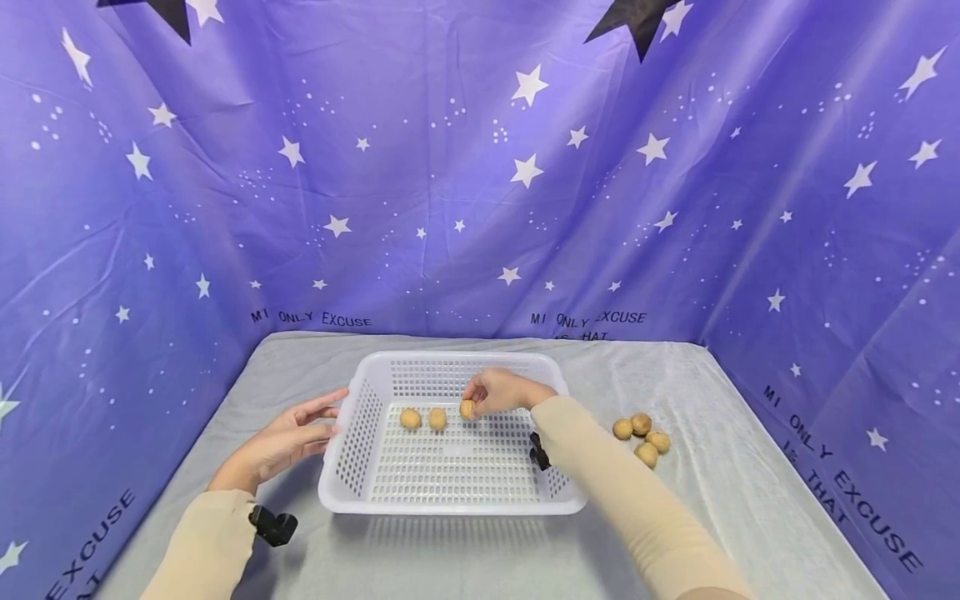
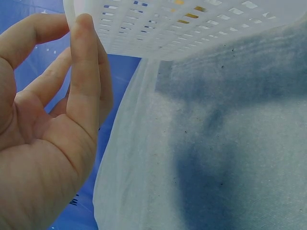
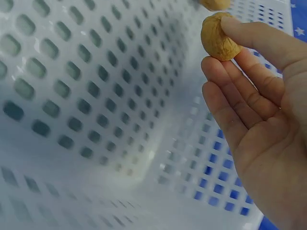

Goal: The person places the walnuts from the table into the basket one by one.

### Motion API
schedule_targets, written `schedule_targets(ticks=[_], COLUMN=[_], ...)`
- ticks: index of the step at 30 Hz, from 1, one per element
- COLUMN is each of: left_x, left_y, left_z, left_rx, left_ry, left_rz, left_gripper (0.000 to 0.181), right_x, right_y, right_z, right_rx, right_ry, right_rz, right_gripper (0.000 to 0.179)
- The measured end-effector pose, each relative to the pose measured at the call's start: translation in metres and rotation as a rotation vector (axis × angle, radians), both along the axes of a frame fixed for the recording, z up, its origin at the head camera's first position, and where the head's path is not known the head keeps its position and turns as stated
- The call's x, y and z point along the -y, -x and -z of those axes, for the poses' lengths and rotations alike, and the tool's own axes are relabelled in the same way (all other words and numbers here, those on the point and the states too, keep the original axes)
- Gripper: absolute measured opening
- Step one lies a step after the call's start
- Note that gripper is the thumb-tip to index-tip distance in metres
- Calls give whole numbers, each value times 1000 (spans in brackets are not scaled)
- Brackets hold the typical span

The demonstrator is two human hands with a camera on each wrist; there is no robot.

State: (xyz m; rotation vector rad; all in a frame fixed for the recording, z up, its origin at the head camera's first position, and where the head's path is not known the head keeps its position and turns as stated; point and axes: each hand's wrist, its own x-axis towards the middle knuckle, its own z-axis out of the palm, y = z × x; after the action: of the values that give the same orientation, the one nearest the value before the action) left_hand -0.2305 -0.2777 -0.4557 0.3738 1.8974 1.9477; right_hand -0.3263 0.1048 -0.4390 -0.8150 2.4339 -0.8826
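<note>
A white perforated plastic basket (image 1: 457, 510) stands on the cloth-covered table. Inside it, toward the back, two walnuts (image 1: 410, 418) lie side by side. My right hand (image 1: 498, 392) reaches over the basket's right side and pinches a third walnut (image 3: 219, 37) between thumb and fingertips, close over the basket floor just right of the other two. At the basket's left end, my left hand (image 1: 281, 442) holds the rim with its fingertips; the left wrist view shows the rim (image 2: 70, 8) between its digits.
Several more walnuts (image 1: 646, 443) lie in a cluster on the grey cloth (image 1: 720, 500) to the right of the basket. A purple curtain (image 1: 450, 167) with stars encloses the table at the back and both sides. Each wrist wears a small black camera (image 1: 273, 526).
</note>
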Motion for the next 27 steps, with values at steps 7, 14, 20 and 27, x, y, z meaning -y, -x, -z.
schedule_targets(ticks=[7,14,20,27], left_x=[-1,-1,-2,0], left_y=[-1,-1,-1,-1], left_z=[0,1,0,0], left_rx=[1,0,8,7], left_ry=[-1,21,29,27], left_rz=[4,-13,-29,-28], left_gripper=[71,70,71,71], right_x=[2,4,5,6], right_y=[-3,-1,-2,-2], right_z=[14,23,20,8], right_rx=[52,67,52,16], right_ry=[-1,16,-8,-54], right_rz=[23,31,32,16], right_gripper=[29,32,34,41])
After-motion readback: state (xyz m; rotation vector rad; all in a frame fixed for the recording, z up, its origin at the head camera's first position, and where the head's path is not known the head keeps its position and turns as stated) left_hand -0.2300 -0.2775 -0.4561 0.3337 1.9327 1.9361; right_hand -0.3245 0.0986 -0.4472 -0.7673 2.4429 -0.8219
